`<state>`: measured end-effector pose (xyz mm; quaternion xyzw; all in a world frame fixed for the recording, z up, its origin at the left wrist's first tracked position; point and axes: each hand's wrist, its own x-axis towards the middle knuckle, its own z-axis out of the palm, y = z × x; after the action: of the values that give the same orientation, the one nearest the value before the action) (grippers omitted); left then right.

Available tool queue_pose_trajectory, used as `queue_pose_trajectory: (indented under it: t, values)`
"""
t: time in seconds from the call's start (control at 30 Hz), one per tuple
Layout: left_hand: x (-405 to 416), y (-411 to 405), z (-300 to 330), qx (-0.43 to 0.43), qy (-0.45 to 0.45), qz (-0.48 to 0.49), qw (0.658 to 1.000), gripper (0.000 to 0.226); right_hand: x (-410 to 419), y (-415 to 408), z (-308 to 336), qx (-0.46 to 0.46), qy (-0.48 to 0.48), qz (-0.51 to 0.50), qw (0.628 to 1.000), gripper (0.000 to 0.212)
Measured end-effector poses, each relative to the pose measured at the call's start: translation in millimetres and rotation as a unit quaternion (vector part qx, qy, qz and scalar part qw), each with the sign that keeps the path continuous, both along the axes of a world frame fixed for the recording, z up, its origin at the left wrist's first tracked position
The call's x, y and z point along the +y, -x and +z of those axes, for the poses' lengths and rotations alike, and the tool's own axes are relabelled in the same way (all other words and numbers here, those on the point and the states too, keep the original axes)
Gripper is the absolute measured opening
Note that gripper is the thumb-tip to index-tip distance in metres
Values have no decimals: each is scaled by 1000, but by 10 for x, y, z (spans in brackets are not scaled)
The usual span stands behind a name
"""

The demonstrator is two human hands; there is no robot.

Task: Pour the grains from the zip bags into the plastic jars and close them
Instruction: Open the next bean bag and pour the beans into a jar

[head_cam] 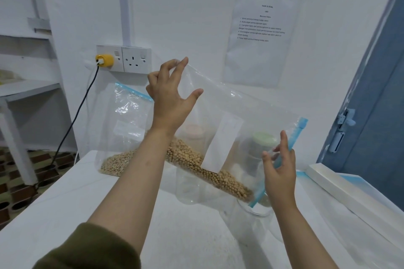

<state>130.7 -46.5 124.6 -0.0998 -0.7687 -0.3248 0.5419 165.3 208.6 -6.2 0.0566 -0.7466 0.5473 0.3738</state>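
head view, bag: the zip bag of round beige grains hangs tilted over the worktop, zip end lowest, right above the mouth of a clear open jar.
left hand: the left hand pinches the raised bottom corner of the bag between fingertips, other fingers spread loose.
right hand: the right hand pinches the blue zip strip near the jar, steering the opening.
grains: piled along the low edge, sliding toward the zip; can't tell if any are in the jar yet.
other stuff: a second zip bag of paler grains leans on the wall, another clear jar sits behind, plus a lidded one.
how to pour well: probably keep the mouth narrow and inside the jar rim, lift the corner slowly so the grains don't rush and spill.
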Motion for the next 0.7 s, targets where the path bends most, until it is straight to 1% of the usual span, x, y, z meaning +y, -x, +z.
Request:
queue_pose_trajectory:
  t: [0.47, 0.7]
  values:
    - [21, -2, 62, 16, 8, 1, 1000, 72, 25, 37, 9, 0, 10, 10, 1000, 65]
    - [22, 4, 8, 10, 10, -2, 1000, 71, 24, 27, -34, -5, 9, 11, 1000, 65]
